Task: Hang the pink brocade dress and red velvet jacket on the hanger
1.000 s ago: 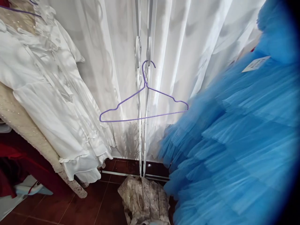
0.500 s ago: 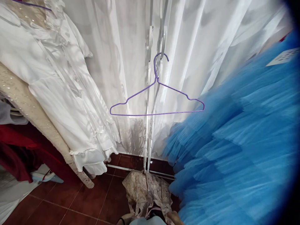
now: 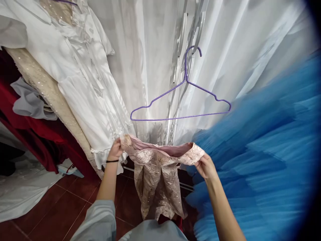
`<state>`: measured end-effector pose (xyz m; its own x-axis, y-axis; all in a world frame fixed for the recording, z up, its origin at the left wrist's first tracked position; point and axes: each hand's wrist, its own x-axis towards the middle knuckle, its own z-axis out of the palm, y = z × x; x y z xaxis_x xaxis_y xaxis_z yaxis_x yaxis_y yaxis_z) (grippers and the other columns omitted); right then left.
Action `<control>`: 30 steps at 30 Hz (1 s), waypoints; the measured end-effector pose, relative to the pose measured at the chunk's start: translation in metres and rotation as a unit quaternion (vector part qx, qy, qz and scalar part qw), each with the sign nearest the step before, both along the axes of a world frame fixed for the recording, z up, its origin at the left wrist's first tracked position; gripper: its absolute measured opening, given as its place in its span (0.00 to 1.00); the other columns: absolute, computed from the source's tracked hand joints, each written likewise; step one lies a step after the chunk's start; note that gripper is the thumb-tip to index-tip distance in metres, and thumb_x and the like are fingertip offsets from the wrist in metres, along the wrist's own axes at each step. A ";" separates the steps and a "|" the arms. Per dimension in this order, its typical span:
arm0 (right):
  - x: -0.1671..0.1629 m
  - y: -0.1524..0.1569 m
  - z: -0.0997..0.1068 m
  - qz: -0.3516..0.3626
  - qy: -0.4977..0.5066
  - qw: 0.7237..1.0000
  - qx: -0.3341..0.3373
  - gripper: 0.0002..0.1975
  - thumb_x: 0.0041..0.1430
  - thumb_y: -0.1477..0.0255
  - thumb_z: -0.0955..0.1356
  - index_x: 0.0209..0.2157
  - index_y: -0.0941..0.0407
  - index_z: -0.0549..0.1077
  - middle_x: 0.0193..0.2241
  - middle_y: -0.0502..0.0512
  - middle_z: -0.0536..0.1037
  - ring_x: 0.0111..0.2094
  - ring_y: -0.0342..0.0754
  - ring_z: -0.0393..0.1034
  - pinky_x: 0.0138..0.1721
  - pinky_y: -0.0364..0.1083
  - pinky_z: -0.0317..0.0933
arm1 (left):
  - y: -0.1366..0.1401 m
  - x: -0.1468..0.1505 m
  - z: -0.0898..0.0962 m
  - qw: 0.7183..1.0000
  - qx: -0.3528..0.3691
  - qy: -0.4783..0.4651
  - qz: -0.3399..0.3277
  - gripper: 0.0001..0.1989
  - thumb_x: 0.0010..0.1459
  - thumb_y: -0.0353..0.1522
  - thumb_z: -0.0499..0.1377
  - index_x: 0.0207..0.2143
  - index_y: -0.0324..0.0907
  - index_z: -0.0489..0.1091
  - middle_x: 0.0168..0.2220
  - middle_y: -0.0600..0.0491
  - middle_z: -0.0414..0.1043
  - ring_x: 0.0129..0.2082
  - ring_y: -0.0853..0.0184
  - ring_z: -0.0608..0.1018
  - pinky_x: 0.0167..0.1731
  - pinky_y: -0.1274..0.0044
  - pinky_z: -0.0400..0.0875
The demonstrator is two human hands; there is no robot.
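Shiny pink-gold brocade garment (image 3: 157, 174), held below thin purple hanger (image 3: 186, 79) | left hand (image 3: 115, 150), right hand (image 3: 206, 166): each pinching one end of its upper band | step: apparently spreading it open | next move likely calls for even tension

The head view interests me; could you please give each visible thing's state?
Pink garment, top spread open, held at both ends
Left hand, gripping one end
Right hand, gripping the other end
Purple hanger, bare, hook up
White dress, hanging
Blue layered garment, partly out of frame
White curtain, hanging in folds
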<state>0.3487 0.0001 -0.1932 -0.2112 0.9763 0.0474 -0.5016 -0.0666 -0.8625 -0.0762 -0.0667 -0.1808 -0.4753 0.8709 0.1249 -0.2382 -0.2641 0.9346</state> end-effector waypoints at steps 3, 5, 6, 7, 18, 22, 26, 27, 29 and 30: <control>-0.009 -0.009 0.050 -0.039 0.003 0.997 0.065 0.22 0.36 0.68 0.79 0.38 0.53 0.80 0.42 0.57 0.83 0.41 0.54 0.80 0.45 0.51 0.76 | -0.002 -0.006 0.069 0.993 0.090 0.069 0.032 0.16 0.28 0.31 0.72 0.25 0.41 0.77 0.28 0.51 0.80 0.33 0.60 0.82 0.35 0.71 0.79; -0.014 -0.011 0.073 -0.055 0.004 0.993 0.105 0.25 0.36 0.69 0.80 0.42 0.51 0.80 0.46 0.56 0.81 0.48 0.54 0.77 0.50 0.49 0.74 | -0.003 0.000 0.106 0.982 0.140 0.117 0.045 0.20 0.28 0.34 0.75 0.27 0.39 0.77 0.31 0.50 0.81 0.37 0.58 0.82 0.40 0.69 0.79; -0.015 -0.011 0.081 -0.066 0.000 0.991 0.120 0.26 0.37 0.69 0.80 0.43 0.51 0.80 0.48 0.56 0.81 0.51 0.53 0.76 0.52 0.47 0.73 | -0.003 0.004 0.121 0.976 0.160 0.136 0.054 0.21 0.30 0.37 0.76 0.30 0.39 0.78 0.33 0.49 0.81 0.40 0.58 0.82 0.42 0.69 0.79; -0.015 -0.010 0.089 -0.080 -0.004 0.988 0.130 0.25 0.39 0.68 0.79 0.44 0.51 0.80 0.48 0.55 0.81 0.53 0.52 0.74 0.53 0.46 0.72 | -0.003 0.009 0.135 0.969 0.177 0.159 0.064 0.22 0.34 0.39 0.75 0.33 0.38 0.79 0.35 0.49 0.81 0.42 0.59 0.82 0.45 0.69 0.78; 0.030 0.005 0.089 -0.216 -0.104 0.941 0.238 0.26 0.29 0.71 0.81 0.37 0.57 0.80 0.37 0.56 0.83 0.36 0.53 0.79 0.37 0.48 0.76 | 0.014 0.096 0.232 0.906 0.089 0.408 -0.074 0.20 0.41 0.42 0.73 0.31 0.36 0.78 0.30 0.49 0.79 0.34 0.61 0.80 0.38 0.73 0.76; 0.060 0.025 0.073 -0.217 -0.144 0.938 0.230 0.26 0.33 0.71 0.81 0.40 0.56 0.80 0.39 0.55 0.83 0.41 0.53 0.79 0.44 0.48 0.74 | 0.027 0.112 0.221 0.897 0.085 0.434 -0.008 0.18 0.44 0.44 0.69 0.25 0.37 0.76 0.25 0.52 0.76 0.30 0.64 0.78 0.33 0.76 0.72; 0.087 0.057 0.080 -0.193 -0.150 0.947 0.208 0.25 0.36 0.67 0.80 0.41 0.55 0.80 0.42 0.54 0.83 0.45 0.51 0.78 0.49 0.48 0.72 | 0.037 0.110 0.209 0.881 0.079 0.457 0.091 0.14 0.44 0.41 0.68 0.21 0.39 0.74 0.22 0.54 0.74 0.27 0.66 0.75 0.27 0.78 0.66; 0.093 0.066 0.086 -0.185 -0.141 0.950 0.206 0.25 0.36 0.66 0.80 0.41 0.55 0.80 0.43 0.54 0.83 0.46 0.52 0.78 0.50 0.49 0.72 | 0.038 0.109 0.208 0.880 0.078 0.454 0.113 0.13 0.44 0.40 0.67 0.20 0.39 0.73 0.22 0.54 0.74 0.26 0.67 0.75 0.26 0.79 0.65; 0.105 0.086 0.104 -0.180 -0.121 0.952 0.218 0.26 0.36 0.63 0.80 0.40 0.54 0.80 0.43 0.54 0.82 0.47 0.52 0.78 0.52 0.50 0.71 | 0.040 0.108 0.208 0.880 0.079 0.445 0.145 0.09 0.43 0.37 0.67 0.23 0.40 0.75 0.22 0.55 0.73 0.24 0.70 0.73 0.24 0.79 0.64; 0.109 0.095 0.116 -0.185 -0.117 0.948 0.231 0.26 0.36 0.61 0.80 0.39 0.54 0.80 0.43 0.54 0.82 0.47 0.52 0.77 0.53 0.51 0.71 | 0.040 0.107 0.208 0.880 0.084 0.442 0.151 0.09 0.43 0.36 0.66 0.26 0.40 0.77 0.22 0.55 0.73 0.23 0.70 0.72 0.24 0.79 0.64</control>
<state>0.4581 0.0955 -0.0777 0.0836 0.8725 0.4814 -0.2076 0.4877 -0.8479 0.0310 -0.0268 0.0269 -0.3347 0.6557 0.6768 0.6675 -0.3420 0.6614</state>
